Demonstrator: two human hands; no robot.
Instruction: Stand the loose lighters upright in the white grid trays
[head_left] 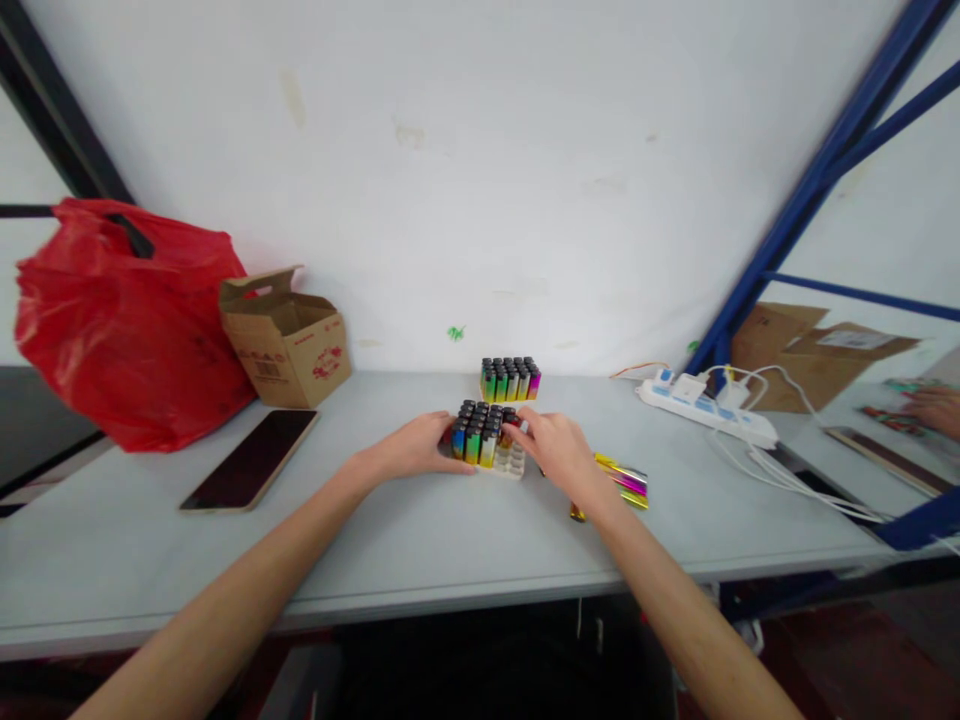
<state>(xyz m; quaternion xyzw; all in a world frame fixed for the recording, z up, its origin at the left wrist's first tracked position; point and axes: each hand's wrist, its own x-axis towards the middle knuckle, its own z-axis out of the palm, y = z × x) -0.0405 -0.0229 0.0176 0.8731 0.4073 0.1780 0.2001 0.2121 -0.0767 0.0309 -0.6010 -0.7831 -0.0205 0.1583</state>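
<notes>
Several metallic-coloured lighters point(474, 442) with black tops stand upright in a white tray point(514, 464), filling its left side. Bare slots show at the tray's front right. My left hand point(416, 446) is closed around the tray's left end, thumb along the front and fingers partly hidden behind. At the right end, my right hand point(559, 452) pinches a lighter point(508, 432) over the slots; its lower part is hard to make out. Loose lighters point(630, 480) in gold, pink and silver lie beside and partly behind my right wrist.
A second block of upright lighters point(510, 382) stands near the wall. To the left are a phone point(251, 462), an open cardboard box point(289, 345) and a red plastic bag point(135, 325). A power strip point(709, 410) with cables lies right; another person's hand point(937, 408) shows beyond the blue frame.
</notes>
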